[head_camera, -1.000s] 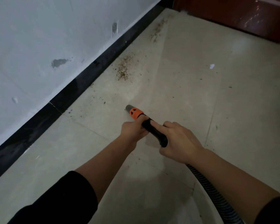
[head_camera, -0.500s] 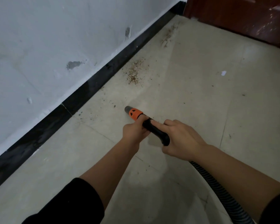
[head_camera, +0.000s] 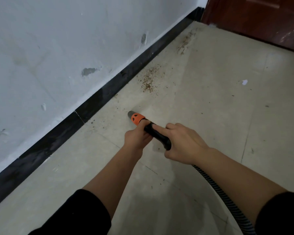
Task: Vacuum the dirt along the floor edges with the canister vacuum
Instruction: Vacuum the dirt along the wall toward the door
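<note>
A black vacuum nozzle [head_camera: 157, 135] with an orange collar [head_camera: 137, 118] and a grey tip points at the floor near the black baseboard [head_camera: 98, 99]. My left hand [head_camera: 137, 136] grips the nozzle just behind the orange collar. My right hand [head_camera: 183, 143] holds its rear end, index finger laid along the top. A ribbed grey hose [head_camera: 217, 189] runs from under my right hand to the lower right. A patch of brown dirt [head_camera: 148, 82] lies beyond the tip by the baseboard. A second dirt streak [head_camera: 185, 43] lies farther along. The canister is out of view.
A white scuffed wall [head_camera: 58, 48] rises above the baseboard on the left. A dark red wooden door [head_camera: 261, 21] closes the far corner. A small white scrap [head_camera: 244, 82] lies on the beige tiled floor [head_camera: 210, 107] to the right. Small specks are scattered near the tip.
The view has shifted so the wall, dirt patches and door sit further right and lower in frame. Both hands keep the same hold on the nozzle.
</note>
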Action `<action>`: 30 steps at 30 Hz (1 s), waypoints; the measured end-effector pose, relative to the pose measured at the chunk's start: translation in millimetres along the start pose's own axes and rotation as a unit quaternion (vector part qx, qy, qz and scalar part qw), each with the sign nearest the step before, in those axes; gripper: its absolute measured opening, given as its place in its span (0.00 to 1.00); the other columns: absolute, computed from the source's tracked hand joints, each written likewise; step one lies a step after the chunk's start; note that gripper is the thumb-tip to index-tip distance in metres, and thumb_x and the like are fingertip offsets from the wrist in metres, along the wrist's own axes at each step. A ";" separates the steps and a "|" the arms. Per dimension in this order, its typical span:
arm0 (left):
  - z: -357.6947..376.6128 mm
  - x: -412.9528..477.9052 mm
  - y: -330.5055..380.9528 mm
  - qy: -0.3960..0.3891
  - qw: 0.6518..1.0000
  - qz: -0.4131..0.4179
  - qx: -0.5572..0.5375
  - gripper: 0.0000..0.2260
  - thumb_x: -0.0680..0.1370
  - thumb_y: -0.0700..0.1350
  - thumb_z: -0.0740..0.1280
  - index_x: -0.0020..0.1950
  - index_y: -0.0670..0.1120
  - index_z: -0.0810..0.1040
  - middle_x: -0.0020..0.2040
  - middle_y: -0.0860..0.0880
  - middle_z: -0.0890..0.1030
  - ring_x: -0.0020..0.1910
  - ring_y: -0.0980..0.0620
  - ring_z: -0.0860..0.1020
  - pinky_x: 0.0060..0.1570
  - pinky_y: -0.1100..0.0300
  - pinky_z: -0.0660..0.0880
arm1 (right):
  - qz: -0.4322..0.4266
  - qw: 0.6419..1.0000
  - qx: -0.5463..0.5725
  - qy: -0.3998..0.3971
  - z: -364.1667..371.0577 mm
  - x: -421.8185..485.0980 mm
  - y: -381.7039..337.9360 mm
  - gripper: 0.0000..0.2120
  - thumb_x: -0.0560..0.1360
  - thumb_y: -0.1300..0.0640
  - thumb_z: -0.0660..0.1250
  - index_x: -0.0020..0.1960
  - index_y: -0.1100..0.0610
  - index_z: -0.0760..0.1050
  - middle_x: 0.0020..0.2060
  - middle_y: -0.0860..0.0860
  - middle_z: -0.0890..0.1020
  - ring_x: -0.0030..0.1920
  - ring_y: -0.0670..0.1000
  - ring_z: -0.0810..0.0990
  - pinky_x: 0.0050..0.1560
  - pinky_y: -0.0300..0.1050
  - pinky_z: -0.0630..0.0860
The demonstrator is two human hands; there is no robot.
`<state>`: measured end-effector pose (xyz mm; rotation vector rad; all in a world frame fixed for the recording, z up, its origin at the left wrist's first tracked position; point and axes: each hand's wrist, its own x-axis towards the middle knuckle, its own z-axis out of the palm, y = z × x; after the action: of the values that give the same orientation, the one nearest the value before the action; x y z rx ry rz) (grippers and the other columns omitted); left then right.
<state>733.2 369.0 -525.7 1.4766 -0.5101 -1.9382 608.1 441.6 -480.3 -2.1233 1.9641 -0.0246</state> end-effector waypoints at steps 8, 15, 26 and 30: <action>-15.1 -7.7 -1.7 -0.002 1.000 0.002 0.000 0.11 0.76 0.41 0.71 0.51 0.34 0.79 0.48 0.36 0.84 0.43 0.46 0.85 0.39 0.60 0.82 | -0.011 1.000 0.006 0.000 8.4 -4.9 -8.1 0.39 0.72 0.52 0.65 0.77 0.42 0.50 0.45 0.45 0.67 0.46 0.49 0.67 0.40 0.43 0.70; -27.0 -19.0 -5.5 -0.001 1.000 -0.002 0.007 0.09 0.76 0.41 0.70 0.49 0.34 0.78 0.45 0.37 0.85 0.42 0.46 0.85 0.40 0.60 0.82 | -0.027 1.000 0.006 -0.002 11.4 -15.7 -15.4 0.38 0.72 0.52 0.64 0.77 0.42 0.49 0.48 0.46 0.70 0.47 0.49 0.67 0.42 0.43 0.72; -46.9 -34.8 -5.6 0.011 1.000 -0.006 -0.005 0.06 0.77 0.40 0.69 0.46 0.36 0.77 0.41 0.39 0.84 0.41 0.46 0.84 0.43 0.59 0.82 | -0.043 0.999 0.011 0.001 16.6 -22.1 -31.8 0.38 0.73 0.53 0.64 0.77 0.41 0.50 0.50 0.46 0.72 0.47 0.49 0.68 0.42 0.42 0.70; -52.2 -37.8 -5.8 0.013 1.000 -0.008 -0.008 0.07 0.77 0.40 0.69 0.46 0.36 0.77 0.42 0.39 0.84 0.40 0.47 0.84 0.41 0.60 0.82 | -0.046 0.999 0.012 -0.006 15.8 -22.2 -37.5 0.39 0.72 0.53 0.65 0.77 0.41 0.50 0.49 0.46 0.72 0.47 0.49 0.68 0.42 0.43 0.71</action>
<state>787.7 403.2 -518.1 1.4984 -0.4711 -1.9285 645.7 468.4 -485.0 -2.1922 1.8473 -0.0514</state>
